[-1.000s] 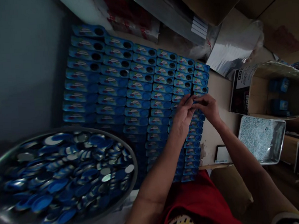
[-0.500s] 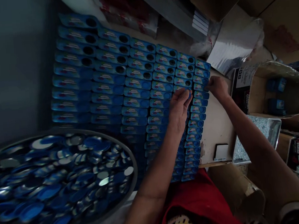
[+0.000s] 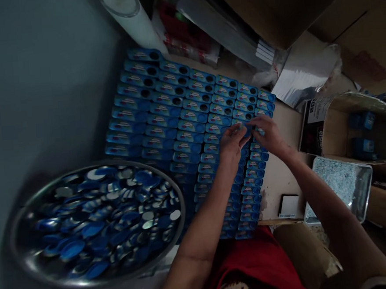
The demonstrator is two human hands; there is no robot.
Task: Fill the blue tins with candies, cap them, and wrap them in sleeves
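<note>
A: I'm running this headcam remotely & the feed's looking dim. What're you getting?

B: Right of centre frame, L hand (image 3: 231,143) is pinching what looks like a blue cap (image 3: 247,131), fingers closed. R hand (image 3: 269,134) is meeting it there, fingertips v. close or touching; I can't tell if it's gripping anything.

A: And around that?

B: Packs (image 3: 188,147) are lying underneath in tight rows, mid-frame. Some toward the top are showing dark holes (image 3: 205,107), others blue rounds. Loose caps (image 3: 73,249) w/ shiny sides are filling the basin (image 3: 181,198), lower left.

A: What could be going wrong from here?

B: A few things, IMO. Cap's small & prob. slick, so a loose pinch could be dropping it btwn packs or into an open hole. Blue's sitting on blue in poor light, so a stray one could be hiding easily. L forearm (image 3: 201,223) is passing over the rows; a low wrist could be nudging packs out of line. R forearm (image 3: 322,192) is crossing by the tray (image 3: 368,191), right of frame, so a dipping elbow could be spilling its pale bits (image 3: 336,179).
</note>
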